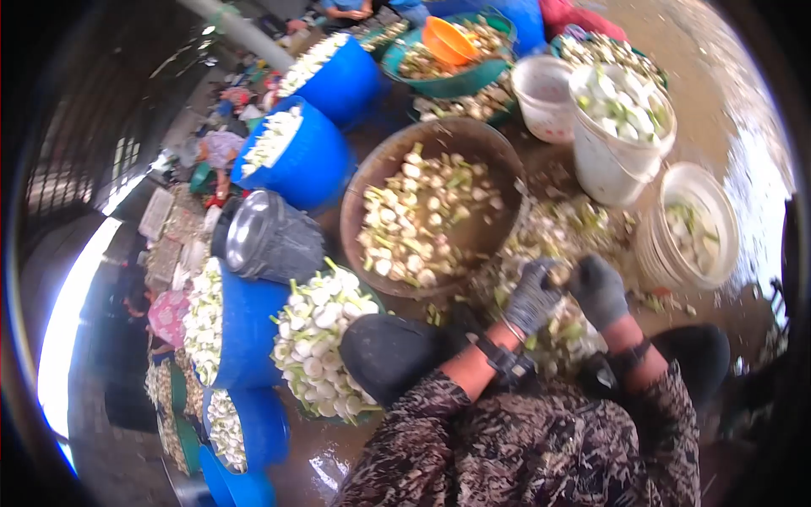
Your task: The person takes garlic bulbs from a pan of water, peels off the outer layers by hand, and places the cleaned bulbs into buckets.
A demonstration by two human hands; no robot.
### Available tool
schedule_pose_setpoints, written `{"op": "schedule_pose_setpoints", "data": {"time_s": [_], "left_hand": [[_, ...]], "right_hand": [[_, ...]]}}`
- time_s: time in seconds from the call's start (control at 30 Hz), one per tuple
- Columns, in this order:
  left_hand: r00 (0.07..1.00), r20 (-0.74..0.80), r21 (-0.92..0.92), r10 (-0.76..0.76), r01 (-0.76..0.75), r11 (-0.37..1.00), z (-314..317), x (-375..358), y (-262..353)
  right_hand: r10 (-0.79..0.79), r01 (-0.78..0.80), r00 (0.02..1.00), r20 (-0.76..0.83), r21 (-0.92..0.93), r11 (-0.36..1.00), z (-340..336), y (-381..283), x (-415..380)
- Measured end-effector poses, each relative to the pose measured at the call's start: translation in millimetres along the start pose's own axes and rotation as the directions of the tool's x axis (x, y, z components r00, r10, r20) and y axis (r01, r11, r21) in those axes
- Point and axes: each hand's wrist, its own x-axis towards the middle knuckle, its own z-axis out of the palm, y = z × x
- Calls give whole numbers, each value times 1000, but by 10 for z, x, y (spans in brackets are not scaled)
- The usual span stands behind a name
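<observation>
A small pale vegetable is pinched between the gloved left hand and the gloved right hand, both curled tight around it. Just beneath the grip a heap of trimmings is spread. Beyond it a brown basin of cut pieces is seen, and a white bucket further right.

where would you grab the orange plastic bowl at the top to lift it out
Grip the orange plastic bowl by its raised near rim, coming from above. It sits tilted on the cut pieces in the green plastic tub, so that edge stands clear of them.
</observation>
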Motion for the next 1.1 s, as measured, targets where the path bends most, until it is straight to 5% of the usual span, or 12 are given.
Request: {"op": "schedule_pose_setpoints", "data": {"time_s": [0.07, 0.1, 0.13, 0.17, 0.2, 0.27, 0.3, 0.47, 0.67, 0.93, 1.03, 1.1], "left_hand": [[949, 196, -348, -247, 303, 887, 21, -30, -54], [961, 213, -138, 176, -149, 979, -38, -9, -43], [933, 271, -307, -235, 315, 898, -95, -27, 321], [875, 342, -635, -343, 484, 602, -46, -46, 282], [893, 349, -702, -285, 450, 552, 4, -56, 237], [793, 499, -828, -351, 555, 77, -11, -76, 236], [789, 506, -825, -348, 560, 72, -32, -77, 263], [864, 414, -767, -284, 500, 402, -53, -70, 357], [852, 362, -617, -378, 523, 589, -75, -9, 304], [868, 289, -432, -404, 495, 754, -20, -12, 352], [949, 220, -118, -225, 255, 960, -97, -12, 478], [917, 271, -48, -293, 317, 947, -106, -40, 384]], "right_hand": [[135, -156, 987, 88, 304, 940, -70, 31, -25], [145, -183, 981, 131, 349, 919, -35, 136, -12], [180, -260, 964, 197, 533, 805, 28, 229, -13], [236, -360, 930, 282, 575, 735, -41, 174, -15], [234, -397, 916, 326, 644, 655, -83, 171, -24], [278, -455, 889, 363, 630, 630, -146, 262, -4], [326, -479, 878, 351, 608, 633, -158, 349, 20], [216, -225, 974, -74, -153, 962, -207, 627, 87], [-218, 218, 974, -59, -6, 976, -397, 97, -71], [-241, 237, 970, 16, -254, 938, -241, 14, -142], [-241, 249, 968, 65, -316, 916, -211, 4, -143], [-232, 268, 962, 143, -341, 901, -188, 19, -161]]}}
